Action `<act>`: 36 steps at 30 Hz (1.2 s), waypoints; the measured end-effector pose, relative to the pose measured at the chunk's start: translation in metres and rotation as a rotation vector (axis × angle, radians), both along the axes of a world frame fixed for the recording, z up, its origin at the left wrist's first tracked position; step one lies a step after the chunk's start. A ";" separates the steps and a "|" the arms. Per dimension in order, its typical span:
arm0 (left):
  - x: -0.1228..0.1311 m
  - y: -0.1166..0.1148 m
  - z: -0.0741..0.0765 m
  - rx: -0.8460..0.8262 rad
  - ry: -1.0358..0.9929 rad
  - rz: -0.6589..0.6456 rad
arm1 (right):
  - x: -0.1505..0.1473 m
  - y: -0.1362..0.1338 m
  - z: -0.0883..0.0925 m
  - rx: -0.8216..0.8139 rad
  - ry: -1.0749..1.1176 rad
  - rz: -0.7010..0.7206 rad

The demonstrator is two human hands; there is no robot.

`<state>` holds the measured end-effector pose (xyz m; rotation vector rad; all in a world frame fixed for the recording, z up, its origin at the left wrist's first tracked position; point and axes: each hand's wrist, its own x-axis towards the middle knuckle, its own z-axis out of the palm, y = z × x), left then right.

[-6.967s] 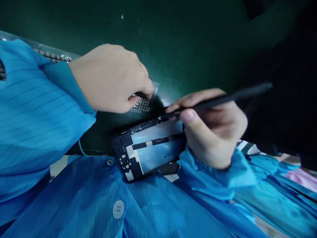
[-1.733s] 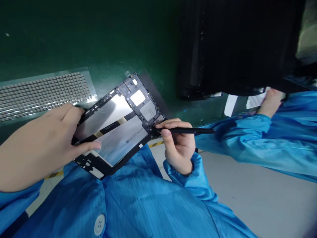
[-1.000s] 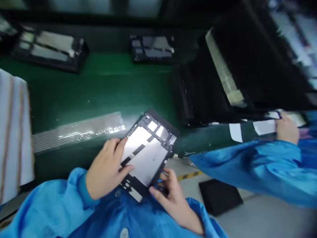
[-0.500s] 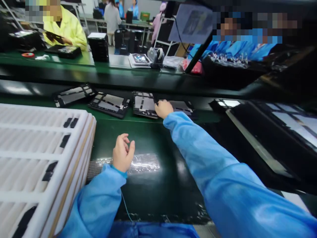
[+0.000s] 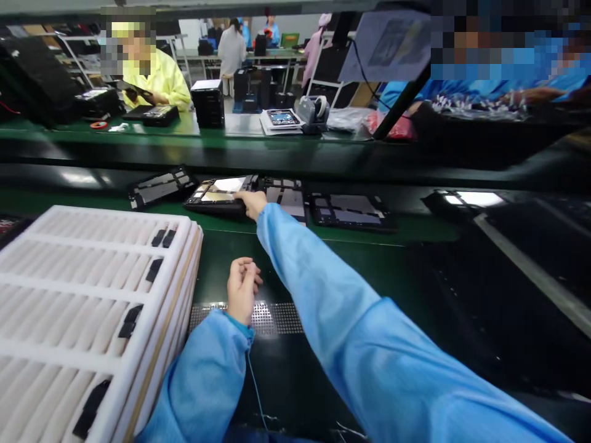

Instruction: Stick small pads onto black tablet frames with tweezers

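Near the back of the green bench, my right hand [image 5: 252,204] grips the right edge of an opened tablet [image 5: 215,192] with its inner parts showing. The tablet is tilted and its silvery surface shines. Another opened tablet [image 5: 161,187] lies at its left. Beyond my right hand are a partly covered tablet [image 5: 289,198] and a further tablet [image 5: 348,211]. My left hand [image 5: 242,289] hovers over the nearer bench, fingers loosely curled, with nothing visible in it. It is close to a perforated strip [image 5: 287,318].
At left stands a stack of white slotted foam trays [image 5: 104,284] with small black pieces in some slots. Dark stacked material [image 5: 498,295] fills the right side. Beyond a raised ledge, a person in yellow [image 5: 159,77] works near a tape dispenser [image 5: 315,114].
My right hand has moved left along the row to the second tablet, which now sits tilted and shines. My left hand's fingers have curled in more. The view has shifted left.
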<state>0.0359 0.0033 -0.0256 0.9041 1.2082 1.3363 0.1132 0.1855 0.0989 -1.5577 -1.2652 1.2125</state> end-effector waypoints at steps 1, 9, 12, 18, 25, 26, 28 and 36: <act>-0.002 0.005 0.004 -0.016 -0.046 0.003 | 0.006 -0.013 0.004 -0.008 0.040 -0.008; 0.005 -0.014 0.031 -0.005 -0.116 -0.261 | 0.164 -0.289 -0.010 -0.164 0.193 0.283; 0.021 -0.060 0.027 -0.002 -0.020 -0.569 | 0.238 -0.385 -0.011 -0.148 0.099 -0.039; 0.059 -0.105 0.033 0.146 0.321 -1.048 | 0.277 -0.425 -0.003 -0.073 -0.055 -0.642; 0.050 -0.040 0.034 0.348 0.963 -0.885 | 0.240 -0.313 -0.033 0.243 -0.001 0.070; 0.048 -0.032 0.029 0.368 1.013 -0.921 | 0.235 -0.293 -0.044 0.248 -0.032 0.116; 0.044 -0.022 0.019 0.407 1.089 -0.998 | 0.228 -0.263 -0.068 0.248 -0.095 0.203; 0.044 -0.022 0.023 0.499 1.284 -1.138 | 0.231 -0.247 -0.106 0.235 -0.133 0.337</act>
